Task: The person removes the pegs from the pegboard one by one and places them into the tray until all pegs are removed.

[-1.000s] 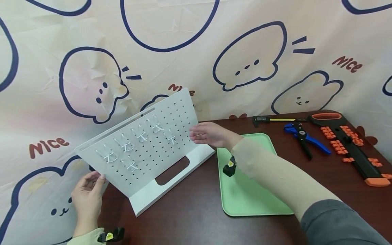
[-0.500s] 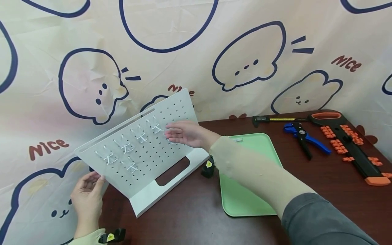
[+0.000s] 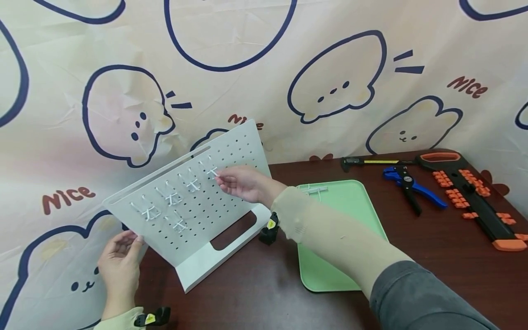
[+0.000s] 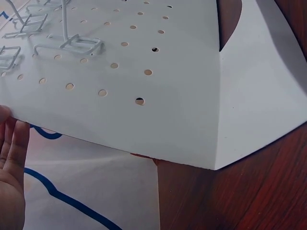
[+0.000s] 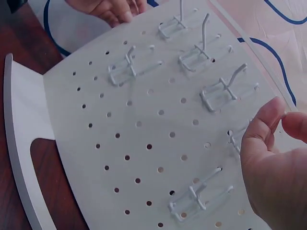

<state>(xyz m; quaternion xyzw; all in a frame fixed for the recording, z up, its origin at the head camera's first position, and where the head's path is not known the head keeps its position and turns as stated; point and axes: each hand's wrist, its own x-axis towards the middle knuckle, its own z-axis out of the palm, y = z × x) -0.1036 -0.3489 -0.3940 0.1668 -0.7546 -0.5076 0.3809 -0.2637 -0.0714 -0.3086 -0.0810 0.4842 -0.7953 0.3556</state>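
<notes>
A white metal pegboard stand (image 3: 187,250) leans at an angle on the table, with several white wire hooks (image 3: 150,213) fixed in its holes. My left hand (image 3: 121,268) grips the board's lower left edge, thumb in front and fingers behind. In the left wrist view, only part of that hand's fingers (image 4: 17,143) shows at the edge. My right hand (image 3: 245,183) is at the upper right hook (image 3: 211,171), pinching its front end between thumb and index finger. The right wrist view shows this hook (image 5: 235,142) largely covered by the hand. Another hook (image 5: 199,196) sits just below it.
A light green tray (image 3: 330,270) lies right of the board, with some white wire hooks (image 3: 317,189) at its far end. Farther right are a digital caliper (image 3: 352,161), blue and black wire strippers (image 3: 408,183) and a black tool with orange clips (image 3: 474,201). A printed cloth hangs behind.
My right hand has moved left across the board from its right edge to the upper right hook, and its straight fingers have closed into a pinch. The left hand stays in place.
</notes>
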